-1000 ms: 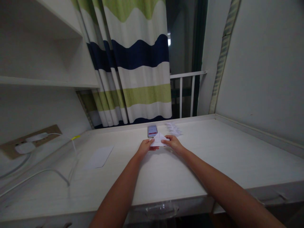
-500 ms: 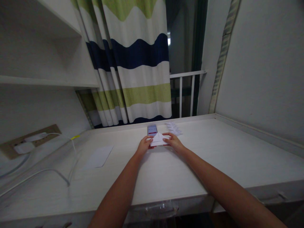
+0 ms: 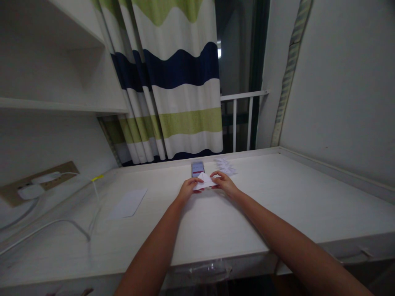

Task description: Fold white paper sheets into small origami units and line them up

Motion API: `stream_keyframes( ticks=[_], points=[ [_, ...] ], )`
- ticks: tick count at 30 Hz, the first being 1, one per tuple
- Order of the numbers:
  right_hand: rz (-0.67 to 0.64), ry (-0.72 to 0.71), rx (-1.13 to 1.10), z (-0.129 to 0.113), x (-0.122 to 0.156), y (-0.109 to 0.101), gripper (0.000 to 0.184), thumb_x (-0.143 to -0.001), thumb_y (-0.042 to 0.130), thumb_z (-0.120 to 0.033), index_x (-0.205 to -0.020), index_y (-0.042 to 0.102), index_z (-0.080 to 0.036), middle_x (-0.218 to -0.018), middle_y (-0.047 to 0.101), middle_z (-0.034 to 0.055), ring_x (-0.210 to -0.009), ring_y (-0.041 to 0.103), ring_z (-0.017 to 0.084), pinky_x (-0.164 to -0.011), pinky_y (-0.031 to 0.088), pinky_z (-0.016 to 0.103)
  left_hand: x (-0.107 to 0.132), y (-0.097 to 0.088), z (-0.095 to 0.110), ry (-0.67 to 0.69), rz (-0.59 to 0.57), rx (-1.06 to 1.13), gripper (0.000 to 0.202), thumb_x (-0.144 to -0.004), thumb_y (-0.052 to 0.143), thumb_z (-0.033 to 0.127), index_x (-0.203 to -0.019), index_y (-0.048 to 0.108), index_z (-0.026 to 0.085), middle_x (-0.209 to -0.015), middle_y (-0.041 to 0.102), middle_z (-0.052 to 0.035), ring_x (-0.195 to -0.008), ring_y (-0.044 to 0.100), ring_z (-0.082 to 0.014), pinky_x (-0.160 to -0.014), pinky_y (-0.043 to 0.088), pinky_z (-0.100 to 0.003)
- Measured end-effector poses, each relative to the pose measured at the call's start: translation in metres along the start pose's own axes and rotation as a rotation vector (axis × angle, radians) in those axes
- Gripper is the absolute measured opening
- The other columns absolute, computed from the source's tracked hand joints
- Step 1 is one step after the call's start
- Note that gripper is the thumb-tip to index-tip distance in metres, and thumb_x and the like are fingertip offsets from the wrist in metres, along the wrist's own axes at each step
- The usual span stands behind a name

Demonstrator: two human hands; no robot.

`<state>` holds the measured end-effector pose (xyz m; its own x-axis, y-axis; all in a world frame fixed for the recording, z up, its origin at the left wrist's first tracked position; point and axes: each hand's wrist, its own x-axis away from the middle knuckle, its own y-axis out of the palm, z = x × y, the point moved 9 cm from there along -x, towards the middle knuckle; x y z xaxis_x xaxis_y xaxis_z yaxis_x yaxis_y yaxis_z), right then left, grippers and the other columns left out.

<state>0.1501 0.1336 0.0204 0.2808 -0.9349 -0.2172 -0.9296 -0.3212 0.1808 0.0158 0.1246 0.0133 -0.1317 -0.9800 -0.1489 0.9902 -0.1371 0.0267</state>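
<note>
White folded paper (image 3: 204, 181), creased into a small pointed shape, is sitting between the two hands out near the far middle of the pale wooden desk (image 3: 277, 213). The left hand (image 3: 187, 190) is pinching its left edge, fingers closed on the paper, and the right hand (image 3: 225, 185) is gripping the right edge the same way, thumb and fingers pressed together on it. Whether the paper is resting on the desk or is raised just off it is too small to tell. Just behind it a phone (image 3: 198, 168) is lying flat with its screen glowing, and a few more folded paper pieces (image 3: 225, 165) are lying near the right hand. A flat white sheet (image 3: 128, 203) is lying well apart to the left, beside a white cable (image 3: 61, 224) trailing from a wall socket strip (image 3: 37, 181). A striped curtain (image 3: 179, 82) is hanging behind the desk.
</note>
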Motion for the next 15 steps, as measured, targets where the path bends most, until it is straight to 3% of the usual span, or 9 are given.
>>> stream_keyframes(
  ticks=[6,12,15],
  points=[
    [-0.071,0.018,-0.004,0.004,-0.001,0.004,0.016,-0.057,0.061,-0.020,-0.072,0.063,-0.014,-0.072,0.062,0.0013,-0.063,0.056,0.010,-0.058,0.048,0.024,0.000,-0.006,-0.003,-0.033,0.048,0.016,0.015,-0.063,0.055,0.024,-0.071,0.059,0.012,-0.083,0.062,-0.0057,-0.057,0.059,-0.0125,-0.053,0.047,-0.024],
    [-0.068,0.055,-0.045,0.012,-0.003,0.002,0.029,-0.054,0.066,-0.014,-0.083,0.063,-0.014,-0.066,0.062,0.0003,-0.059,0.058,0.010,-0.060,0.049,0.024,0.002,-0.003,0.002,-0.014,0.030,-0.013,0.028,-0.055,0.065,0.023,-0.080,0.060,0.013,-0.084,0.061,-0.0062,-0.062,0.060,-0.0136,-0.057,0.047,-0.026],
    [-0.057,0.052,-0.041,0.012,-0.003,0.000,0.026,-0.055,0.066,-0.014,-0.081,0.064,-0.015,-0.067,0.063,0.0009,-0.061,0.059,0.011,-0.060,0.049,0.024,0.002,-0.004,0.003,0.005,0.042,-0.031,0.029,-0.053,0.067,0.023,-0.080,0.062,0.012,-0.087,0.061,-0.0068,-0.065,0.059,-0.0134,-0.059,0.047,-0.025]
  ],
)
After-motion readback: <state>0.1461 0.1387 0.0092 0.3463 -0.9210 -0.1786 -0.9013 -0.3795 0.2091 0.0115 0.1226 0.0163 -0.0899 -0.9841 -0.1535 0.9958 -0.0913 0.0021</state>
